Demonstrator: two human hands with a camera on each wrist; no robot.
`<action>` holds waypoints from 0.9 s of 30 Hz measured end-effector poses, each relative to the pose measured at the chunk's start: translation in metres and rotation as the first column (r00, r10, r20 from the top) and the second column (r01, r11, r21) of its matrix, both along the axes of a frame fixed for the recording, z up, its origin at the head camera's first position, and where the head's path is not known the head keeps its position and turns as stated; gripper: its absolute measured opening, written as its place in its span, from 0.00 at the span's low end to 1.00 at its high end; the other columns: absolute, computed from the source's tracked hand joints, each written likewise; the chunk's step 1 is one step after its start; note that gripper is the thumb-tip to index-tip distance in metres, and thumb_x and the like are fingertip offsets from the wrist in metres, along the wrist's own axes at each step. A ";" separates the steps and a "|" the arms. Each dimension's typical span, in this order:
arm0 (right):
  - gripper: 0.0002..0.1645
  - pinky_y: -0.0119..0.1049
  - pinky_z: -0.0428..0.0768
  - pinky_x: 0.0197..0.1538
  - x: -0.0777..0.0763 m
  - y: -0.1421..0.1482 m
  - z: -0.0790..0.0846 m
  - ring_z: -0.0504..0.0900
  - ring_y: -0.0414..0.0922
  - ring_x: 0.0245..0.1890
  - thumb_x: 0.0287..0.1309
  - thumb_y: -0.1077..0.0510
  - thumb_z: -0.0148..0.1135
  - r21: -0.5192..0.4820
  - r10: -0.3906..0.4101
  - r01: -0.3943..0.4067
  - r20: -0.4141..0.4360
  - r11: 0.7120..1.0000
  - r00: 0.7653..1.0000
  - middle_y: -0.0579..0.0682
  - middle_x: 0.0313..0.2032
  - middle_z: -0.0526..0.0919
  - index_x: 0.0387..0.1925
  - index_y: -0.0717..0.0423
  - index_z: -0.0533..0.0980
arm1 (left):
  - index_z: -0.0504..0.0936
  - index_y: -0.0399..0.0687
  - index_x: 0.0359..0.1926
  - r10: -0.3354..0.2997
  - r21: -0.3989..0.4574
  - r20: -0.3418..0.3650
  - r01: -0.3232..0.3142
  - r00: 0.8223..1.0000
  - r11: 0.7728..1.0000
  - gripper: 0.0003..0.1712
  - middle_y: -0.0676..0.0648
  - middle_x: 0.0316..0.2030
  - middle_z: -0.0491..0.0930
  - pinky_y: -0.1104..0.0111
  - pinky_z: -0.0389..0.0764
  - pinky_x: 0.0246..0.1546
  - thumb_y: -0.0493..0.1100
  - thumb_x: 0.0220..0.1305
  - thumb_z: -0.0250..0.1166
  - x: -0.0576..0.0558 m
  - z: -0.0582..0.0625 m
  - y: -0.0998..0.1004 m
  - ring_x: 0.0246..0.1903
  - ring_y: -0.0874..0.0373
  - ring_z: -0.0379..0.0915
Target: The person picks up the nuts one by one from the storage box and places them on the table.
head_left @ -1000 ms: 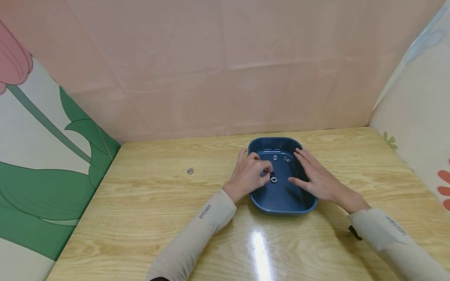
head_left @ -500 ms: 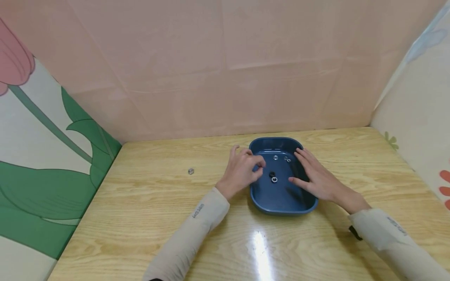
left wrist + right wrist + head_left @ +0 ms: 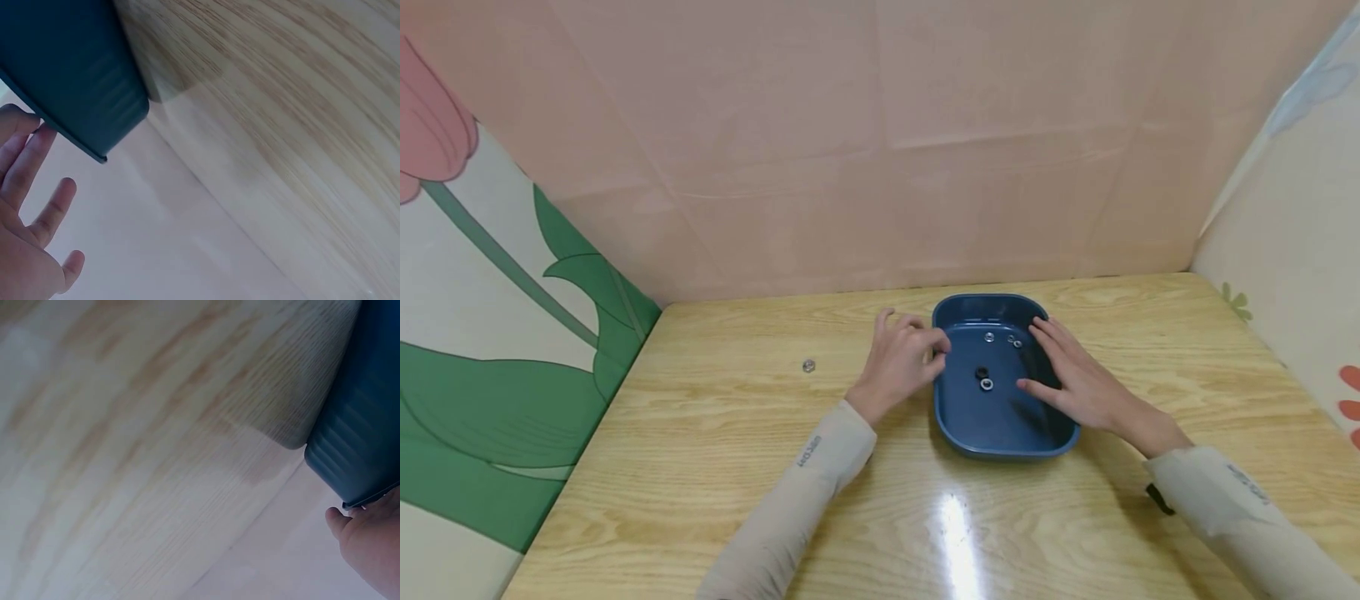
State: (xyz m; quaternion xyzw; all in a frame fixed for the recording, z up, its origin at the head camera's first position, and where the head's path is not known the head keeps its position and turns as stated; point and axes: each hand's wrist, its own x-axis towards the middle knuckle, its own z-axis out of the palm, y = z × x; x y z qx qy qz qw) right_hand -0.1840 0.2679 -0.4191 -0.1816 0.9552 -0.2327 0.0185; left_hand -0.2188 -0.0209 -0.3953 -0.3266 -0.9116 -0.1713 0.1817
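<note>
My left hand [image 3: 897, 360] is over the left rim of a blue rectangular tray [image 3: 988, 429], thumb and index fingertips pinched together. A small dark piece [image 3: 39, 127] shows between them in the left wrist view; its kind is too hidden to tell. The other fingers stand apart. My right hand [image 3: 1078, 383] rests on the right rim, fingers straight and reaching inside, thumb spread. Near the tray's middle lie a black nut [image 3: 982, 372] and a silver-rimmed nut [image 3: 987, 384] side by side. Farther back are small silver nuts [image 3: 989, 337], two of them [image 3: 1017, 343] close together.
A lone silver nut [image 3: 808, 366] lies on the wooden table [image 3: 715, 433] left of the tray. A pink sheet [image 3: 880, 167] rises behind the table's back edge, with flower-printed panels [image 3: 482, 433] at both sides.
My left hand has drawn back left from the tray's middle to its left rim, fingertips still pinched, uncovering the black nut. The right hand and the tray have stayed put.
</note>
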 end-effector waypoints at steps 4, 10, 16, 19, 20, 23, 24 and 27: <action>0.55 0.71 0.49 0.70 0.000 0.000 0.000 0.34 0.59 0.79 0.66 0.37 0.59 -0.008 -0.004 0.004 -0.003 1.000 1.000 0.62 0.78 0.42 0.77 0.65 0.47 | 0.88 0.58 0.35 0.008 0.014 0.014 -0.008 1.000 1.000 0.02 0.61 0.33 0.86 0.45 0.57 0.67 0.43 0.60 0.71 -0.001 0.001 -0.003 0.50 0.56 0.76; 0.54 0.71 0.48 0.69 0.001 0.000 0.000 0.34 0.59 0.78 0.66 0.37 0.59 -0.008 -0.013 0.013 0.009 1.000 1.000 0.61 0.78 0.42 0.77 0.64 0.47 | 0.88 0.56 0.35 0.013 0.016 0.002 -0.013 1.000 1.000 0.02 0.61 0.33 0.87 0.44 0.58 0.66 0.43 0.61 0.70 -0.002 0.001 -0.009 0.49 0.56 0.76; 0.55 0.72 0.48 0.69 0.001 0.000 0.000 0.34 0.59 0.78 0.66 0.37 0.59 -0.004 -0.012 0.012 0.018 1.000 1.000 0.62 0.78 0.42 0.77 0.63 0.47 | 0.88 0.57 0.34 0.021 0.023 -0.007 -0.020 1.000 1.000 0.03 0.61 0.33 0.87 0.41 0.58 0.65 0.42 0.60 0.71 -0.004 -0.001 -0.016 0.49 0.55 0.77; 0.55 0.72 0.48 0.69 0.001 -0.001 0.000 0.34 0.59 0.78 0.66 0.37 0.59 -0.004 -0.014 0.015 0.020 1.000 1.000 0.62 0.78 0.41 0.77 0.63 0.46 | 0.88 0.58 0.33 0.037 0.026 -0.008 -0.037 0.999 0.999 0.04 0.61 0.33 0.87 0.41 0.58 0.65 0.41 0.59 0.71 -0.004 0.000 -0.020 0.49 0.55 0.77; 0.55 0.72 0.48 0.69 0.001 -0.001 0.000 0.34 0.59 0.78 0.66 0.37 0.59 -0.004 -0.015 0.015 0.021 1.000 1.000 0.62 0.78 0.41 0.77 0.63 0.46 | 0.88 0.58 0.33 0.043 0.028 -0.006 -0.043 0.999 0.999 0.04 0.61 0.33 0.87 0.41 0.58 0.66 0.41 0.59 0.71 -0.005 0.000 -0.022 0.49 0.55 0.77; 0.55 0.72 0.48 0.69 0.000 0.000 0.000 0.34 0.60 0.78 0.66 0.37 0.58 -0.004 -0.014 0.014 0.019 1.000 1.000 0.61 0.79 0.41 0.78 0.63 0.46 | 0.88 0.57 0.33 0.055 0.036 -0.007 -0.055 0.998 0.998 0.03 0.60 0.33 0.87 0.41 0.58 0.66 0.41 0.59 0.71 -0.006 0.001 -0.027 0.48 0.55 0.77; 0.55 0.72 0.48 0.69 0.000 0.000 0.001 0.34 0.60 0.78 0.66 0.37 0.59 -0.004 -0.013 0.013 0.018 1.000 1.000 0.61 0.79 0.41 0.78 0.63 0.46 | 0.88 0.56 0.33 0.057 0.040 -0.006 -0.057 0.998 0.998 0.03 0.60 0.33 0.87 0.41 0.57 0.66 0.41 0.59 0.71 -0.006 0.001 -0.029 0.48 0.55 0.77; 0.55 0.72 0.49 0.69 0.001 0.000 0.001 0.34 0.60 0.78 0.66 0.37 0.59 -0.007 -0.013 0.013 0.018 1.000 1.000 0.61 0.79 0.41 0.77 0.63 0.46 | 0.88 0.54 0.34 0.060 0.044 -0.009 -0.060 0.998 0.997 0.03 0.59 0.32 0.87 0.41 0.58 0.65 0.40 0.59 0.70 -0.007 0.001 -0.034 0.47 0.53 0.77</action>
